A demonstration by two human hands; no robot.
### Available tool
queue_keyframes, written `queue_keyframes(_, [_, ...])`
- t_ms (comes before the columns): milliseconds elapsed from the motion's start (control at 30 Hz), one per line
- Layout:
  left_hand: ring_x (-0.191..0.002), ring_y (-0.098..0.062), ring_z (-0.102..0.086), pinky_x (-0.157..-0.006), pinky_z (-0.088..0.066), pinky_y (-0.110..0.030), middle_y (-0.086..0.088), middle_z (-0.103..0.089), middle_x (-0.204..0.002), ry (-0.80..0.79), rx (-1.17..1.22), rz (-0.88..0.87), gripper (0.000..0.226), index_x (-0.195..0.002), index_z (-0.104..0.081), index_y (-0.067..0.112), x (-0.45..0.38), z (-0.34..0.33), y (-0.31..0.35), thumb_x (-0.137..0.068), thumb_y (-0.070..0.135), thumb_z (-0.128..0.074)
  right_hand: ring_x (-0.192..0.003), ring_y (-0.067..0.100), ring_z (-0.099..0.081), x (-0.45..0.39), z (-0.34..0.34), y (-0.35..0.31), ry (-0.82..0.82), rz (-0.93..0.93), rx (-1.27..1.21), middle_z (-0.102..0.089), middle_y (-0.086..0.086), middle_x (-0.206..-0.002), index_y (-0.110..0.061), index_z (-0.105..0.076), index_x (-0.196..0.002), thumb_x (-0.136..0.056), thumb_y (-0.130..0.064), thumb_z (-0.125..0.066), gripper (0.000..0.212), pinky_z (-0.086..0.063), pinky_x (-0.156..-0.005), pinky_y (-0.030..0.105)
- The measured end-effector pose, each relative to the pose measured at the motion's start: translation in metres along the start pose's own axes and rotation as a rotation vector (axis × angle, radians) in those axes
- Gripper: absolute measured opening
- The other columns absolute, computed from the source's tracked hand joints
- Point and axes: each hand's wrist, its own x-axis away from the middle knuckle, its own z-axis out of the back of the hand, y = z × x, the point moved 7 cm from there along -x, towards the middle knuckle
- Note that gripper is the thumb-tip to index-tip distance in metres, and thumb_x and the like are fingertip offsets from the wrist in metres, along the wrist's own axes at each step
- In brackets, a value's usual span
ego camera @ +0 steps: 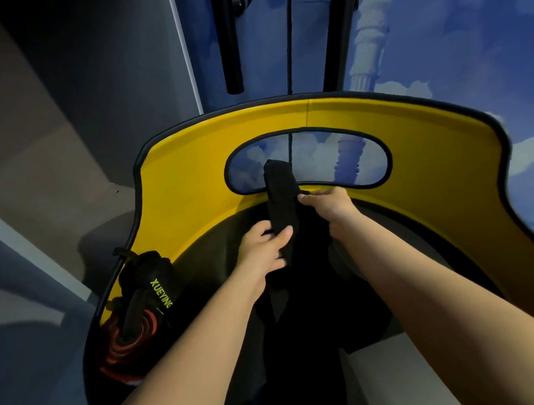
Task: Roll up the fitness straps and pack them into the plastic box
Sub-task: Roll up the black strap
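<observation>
Over on the left, a bundle of straps (136,310) with red coils lies against the yellow seat back (191,164), well apart from my hands. Next comes my left hand (265,247), closed on the lower part of the black strap (280,197), thumb on top. That strap stands almost straight up, its long side running away from me toward the oval hole (321,160) in the seat. My right hand (328,205) pinches its side higher up, just beside the left. Both arms reach straight out. I think rolling starts from the top end. I see no plastic box.
</observation>
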Motion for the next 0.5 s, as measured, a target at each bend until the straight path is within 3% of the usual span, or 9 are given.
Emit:
queue_keyframes(133, [-0.093,-0.017,-0.056,-0.066,-0.049,-0.026,-0.005,-0.058,-0.121,0.205,-0.058,-0.073,0.045,-0.132,-0.049,0.016,-0.018,0.010,0.012,-0.089,0.017,-0.062,-0.096,0.031,-0.065,-0.023,-0.011,-0.001,0.016,0.018,0.013,-0.068,0.014,-0.105,-0.005,-0.066,-0.098,-0.083,-0.025,-0.071,0.026,-0.051,-0.093,0.043])
queue_keyframes(200, [-0.100,-0.021,-0.059,-0.069,-0.050,-0.028,-0.005,-0.058,-0.125,0.264,-0.089,-0.074,0.043,-0.130,-0.052,0.016,-0.026,0.012,0.013,-0.089,0.016,-0.063,-0.100,0.028,-0.063,-0.029,-0.010,-0.001,0.031,0.031,0.079,-0.066,0.011,-0.110,-0.004,-0.064,-0.106,-0.086,-0.029,-0.067,0.032,-0.050,-0.094,0.040])
queue_keyframes(400, [-0.113,-0.025,-0.057,-0.070,-0.050,-0.028,-0.007,-0.053,-0.134,0.290,-0.144,-0.080,0.047,-0.135,-0.049,0.017,-0.034,0.012,0.008,-0.089,0.014,-0.062,-0.098,0.023,-0.061,-0.010,0.007,0.007,-0.043,0.162,0.345,-0.060,0.008,-0.112,-0.009,-0.056,-0.123,-0.088,-0.033,-0.064,0.043,-0.054,-0.076,0.033])
queue_keyframes(500, [-0.117,-0.026,-0.055,-0.072,-0.048,-0.028,-0.008,-0.051,-0.136,0.284,-0.193,-0.099,0.048,-0.137,-0.047,0.016,-0.035,0.011,0.011,-0.090,0.015,-0.060,-0.087,0.020,-0.065,0.010,0.018,0.018,-0.117,0.158,0.526,-0.063,0.005,-0.095,-0.012,-0.057,-0.110,-0.086,-0.041,-0.064,0.039,-0.055,-0.068,0.030])
